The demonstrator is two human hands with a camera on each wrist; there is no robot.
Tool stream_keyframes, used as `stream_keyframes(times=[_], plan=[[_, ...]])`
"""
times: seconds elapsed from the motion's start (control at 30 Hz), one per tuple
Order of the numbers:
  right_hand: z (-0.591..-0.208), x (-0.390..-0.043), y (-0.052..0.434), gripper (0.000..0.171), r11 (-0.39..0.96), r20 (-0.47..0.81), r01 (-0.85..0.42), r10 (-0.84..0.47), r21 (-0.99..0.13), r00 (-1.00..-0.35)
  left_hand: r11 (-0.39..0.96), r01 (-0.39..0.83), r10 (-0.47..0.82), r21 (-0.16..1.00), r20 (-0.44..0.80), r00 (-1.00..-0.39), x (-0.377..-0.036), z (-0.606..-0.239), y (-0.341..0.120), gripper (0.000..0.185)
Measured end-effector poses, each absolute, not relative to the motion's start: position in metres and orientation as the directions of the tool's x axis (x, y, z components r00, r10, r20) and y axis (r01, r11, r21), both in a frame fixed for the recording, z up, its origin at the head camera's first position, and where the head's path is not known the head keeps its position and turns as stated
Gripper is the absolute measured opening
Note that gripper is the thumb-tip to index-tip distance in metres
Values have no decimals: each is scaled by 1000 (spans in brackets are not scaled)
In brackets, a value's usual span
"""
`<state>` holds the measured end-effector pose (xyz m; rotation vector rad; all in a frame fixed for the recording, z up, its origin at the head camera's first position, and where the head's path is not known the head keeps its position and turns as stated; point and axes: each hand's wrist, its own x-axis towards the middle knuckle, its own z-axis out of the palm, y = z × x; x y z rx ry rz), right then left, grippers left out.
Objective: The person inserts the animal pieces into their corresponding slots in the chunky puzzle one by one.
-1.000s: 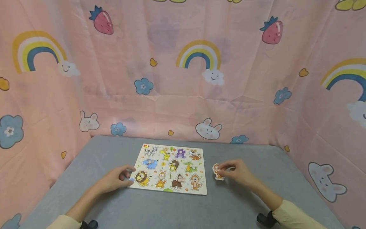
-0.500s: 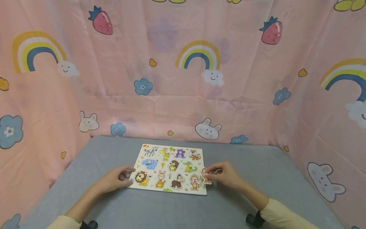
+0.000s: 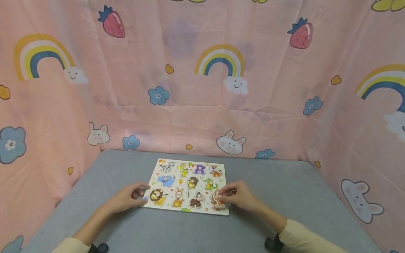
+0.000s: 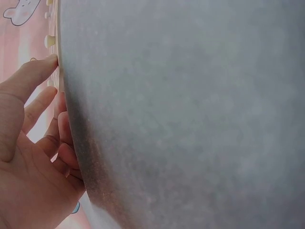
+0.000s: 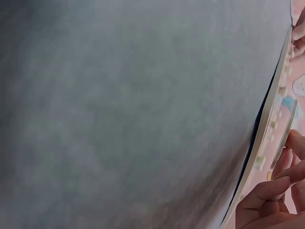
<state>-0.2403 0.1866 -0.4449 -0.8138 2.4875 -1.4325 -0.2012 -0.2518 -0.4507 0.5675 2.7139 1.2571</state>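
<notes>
Right hand (image 3: 242, 198) pinches the last animal piece (image 3: 217, 201) over the puzzle board's (image 3: 190, 184) corner slot; left hand (image 3: 128, 197), fingers loosely curled, steadies the board.

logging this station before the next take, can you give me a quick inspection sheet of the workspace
surface: grey table, flat, covered in a felt-like cloth.
job's things: animal puzzle board lies flat near the middle of the table; a small animal piece is held over the board's near right corner.
clutter: nothing seen.
hands: left hand rests at the board's left edge, fingers touching it; right hand pinches the animal piece.
cables: nothing seen; dark wrist mounts show at both sleeves.
surroundings: pink curtain with rainbows, strawberries, bunnies and flowers encloses the table on three sides.
</notes>
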Motion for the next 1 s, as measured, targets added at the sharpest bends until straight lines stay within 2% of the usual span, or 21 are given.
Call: stream_keyframes(times=[0.27, 0.6, 1.0], plan=[[-448, -240, 181, 10, 362, 167, -403, -535, -840, -828, 604, 279, 360, 747, 56, -931, -201, -451, -252, 46], [-447, -241, 175, 10, 404, 121, -381, -538, -832, -834, 605, 272, 352, 748, 55, -934, -200, -450, -251, 46], [-447, -239, 174, 7, 370, 110, -369, -563, -853, -819, 604, 280, 359, 747, 59, -932, -201, -451, -252, 46]])
